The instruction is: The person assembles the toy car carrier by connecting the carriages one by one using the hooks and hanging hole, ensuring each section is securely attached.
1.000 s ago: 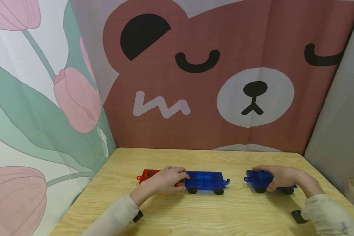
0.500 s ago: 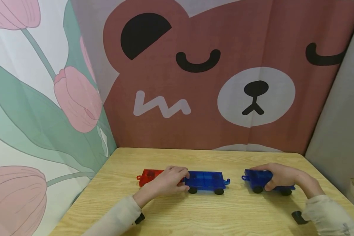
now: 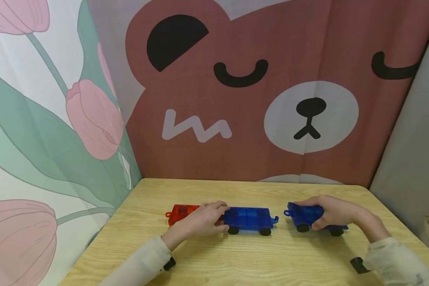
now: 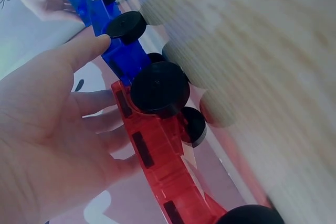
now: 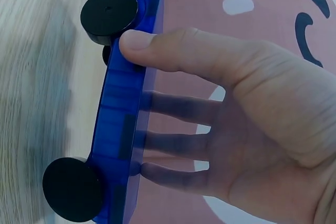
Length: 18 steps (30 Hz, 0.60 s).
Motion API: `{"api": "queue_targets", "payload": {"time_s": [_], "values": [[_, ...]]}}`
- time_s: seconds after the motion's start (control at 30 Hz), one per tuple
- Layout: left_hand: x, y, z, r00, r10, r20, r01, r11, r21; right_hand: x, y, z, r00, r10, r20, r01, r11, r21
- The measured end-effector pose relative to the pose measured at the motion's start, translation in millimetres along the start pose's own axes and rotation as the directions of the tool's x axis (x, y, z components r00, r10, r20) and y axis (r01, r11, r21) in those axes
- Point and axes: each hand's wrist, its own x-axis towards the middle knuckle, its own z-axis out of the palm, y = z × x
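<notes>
In the head view, a red toy train car stands on the wooden table, end to end with a blue toy train car to its right. My left hand holds the pair where they meet, thumb on the blue car's near side, fingers reaching over behind; it hides part of the red car. My right hand grips a second blue toy train car between thumb and fingers, as the right wrist view shows. Its ring end faces the first blue car's upturned hook, with a short gap between.
The wooden table has a rounded far edge, backed by a hanging cloth with a bear print. A tulip-print cloth hangs on the left. Dark wrist gear shows at the right cuff.
My right hand has moved left with the second blue car, narrowing the gap to the hook. My left hand has shifted slightly right along the cars, which stay in place.
</notes>
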Motion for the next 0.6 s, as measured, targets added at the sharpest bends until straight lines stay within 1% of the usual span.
{"api": "queue_targets", "payload": {"time_s": [0.3,0.47,0.6], "values": [[-0.5,-2.4,-0.9,1.000,0.011,0.018,-0.010,1.000,-0.025,10.1,-11,8,1.000,-0.012,0.000,0.012,0.998,-0.057],[-0.3,-1.9,-2.0,1.000,0.009,0.024,-0.009,1.000,-0.023,15.1,-13,13,1.000,-0.025,0.005,0.025,0.996,-0.083],[-0.5,-1.8,-2.4,1.000,0.012,0.026,-0.011,1.000,-0.016,16.7,-14,15,1.000,-0.017,0.000,0.017,0.996,-0.086]]}}
